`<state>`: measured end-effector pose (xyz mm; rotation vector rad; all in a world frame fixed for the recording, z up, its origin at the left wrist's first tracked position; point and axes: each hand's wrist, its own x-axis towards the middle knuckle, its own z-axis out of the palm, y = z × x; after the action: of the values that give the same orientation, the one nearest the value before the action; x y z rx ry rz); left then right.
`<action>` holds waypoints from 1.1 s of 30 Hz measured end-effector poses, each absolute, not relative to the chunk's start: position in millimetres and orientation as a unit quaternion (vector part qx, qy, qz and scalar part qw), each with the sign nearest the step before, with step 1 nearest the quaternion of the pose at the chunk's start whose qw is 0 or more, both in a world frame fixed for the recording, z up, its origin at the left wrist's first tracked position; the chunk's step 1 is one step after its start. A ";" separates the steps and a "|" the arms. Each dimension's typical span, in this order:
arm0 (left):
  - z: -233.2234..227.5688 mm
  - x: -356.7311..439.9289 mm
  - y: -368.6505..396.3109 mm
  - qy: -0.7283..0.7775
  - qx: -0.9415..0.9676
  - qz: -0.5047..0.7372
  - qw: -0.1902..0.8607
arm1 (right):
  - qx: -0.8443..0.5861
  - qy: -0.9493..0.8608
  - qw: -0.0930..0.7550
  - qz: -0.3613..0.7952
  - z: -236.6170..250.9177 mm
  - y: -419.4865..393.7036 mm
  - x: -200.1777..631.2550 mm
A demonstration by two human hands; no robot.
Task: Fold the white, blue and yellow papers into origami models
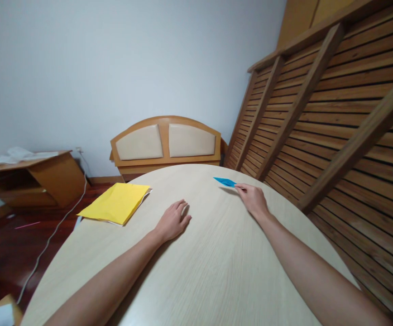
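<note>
My right hand [253, 199] reaches toward the far right of a round light-wood table [217, 258] and pinches the near tip of a small folded blue paper shape [226, 182], which sits just above the tabletop. My left hand [174, 221] rests palm down near the table's middle with its fingers loosely curled, holding nothing. A stack of yellow paper [117, 202] lies at the table's left edge, a short way left of my left hand.
A slatted wooden bed frame [335, 113] leans against the wall close on the right. A padded wooden headboard [165, 142] stands behind the table. A low wooden cabinet [33, 176] and a white cable [54, 235] are on the dark floor at left.
</note>
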<state>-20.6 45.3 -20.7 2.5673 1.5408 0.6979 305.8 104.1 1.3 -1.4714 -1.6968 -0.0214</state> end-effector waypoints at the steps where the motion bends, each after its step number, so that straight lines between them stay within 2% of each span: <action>1: -20.5 -20.5 45.2 0.502 0.834 0.226 0.034 | -0.614 -0.664 0.426 -0.018 0.5 105.8 312.5; 14: -17.6 -19.9 43.4 0.496 0.841 0.216 0.034 | -0.741 -0.569 0.352 -0.051 -17.9 114.5 351.2; 19: -17.9 -20.1 43.4 0.494 0.843 0.211 0.033 | -0.791 -0.526 0.312 -0.019 -18.6 111.8 351.2; 25: -16.4 -19.3 42.6 0.504 0.841 0.192 0.034 | -0.781 -0.549 0.297 -0.013 -17.9 110.8 349.7; 33: -14.8 -19.0 41.6 0.507 0.841 0.185 0.033 | -0.705 -0.621 0.333 -0.087 -24.4 116.8 348.5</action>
<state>-19.0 41.6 -14.8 2.5871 1.5614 0.5707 348.5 116.8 -24.4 -1.8400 -1.6205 -0.2282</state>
